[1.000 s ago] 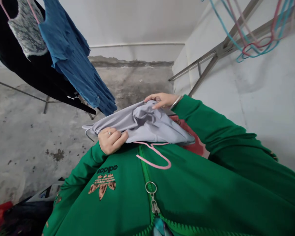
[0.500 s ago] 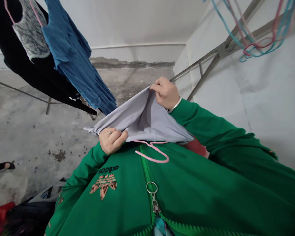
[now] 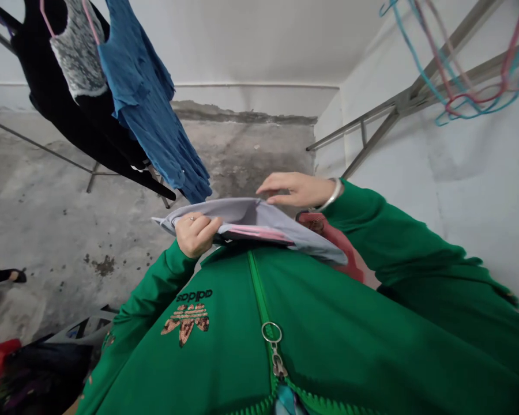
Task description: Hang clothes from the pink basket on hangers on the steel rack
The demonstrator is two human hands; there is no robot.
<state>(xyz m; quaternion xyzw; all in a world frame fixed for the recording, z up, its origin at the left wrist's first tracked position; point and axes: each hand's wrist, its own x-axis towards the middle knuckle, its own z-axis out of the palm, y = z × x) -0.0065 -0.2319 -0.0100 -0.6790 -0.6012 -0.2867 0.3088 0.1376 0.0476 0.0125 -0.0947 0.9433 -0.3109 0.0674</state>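
A pale grey garment (image 3: pixel 281 214) is held in front of my green jacket, its opening facing up. My left hand (image 3: pixel 196 233), with a ring on one finger, is closed around the garment's left edge. Inside the opening lies a pink clothes hanger (image 3: pixel 259 232); its hook is out of sight. My right hand (image 3: pixel 298 189), wearing a bangle, is just above the far edge of the cloth with its fingers stretched out. Whether its fingertips touch the fabric is hard to tell.
A blue dress (image 3: pixel 142 104) and dark clothes (image 3: pixel 64 109) hang from a rack at the left. Blue and red hangers (image 3: pixel 462 104) dangle from a metal frame (image 3: pixel 402 104) at the right. Something red (image 3: pixel 346 245) stands behind the garment. A person's foot (image 3: pixel 17 275) shows at far left.
My right hand has let go of the garment's raised edge and opened. That edge has dropped toward me. The pink hanger's hook, earlier against my jacket, has gone from sight.
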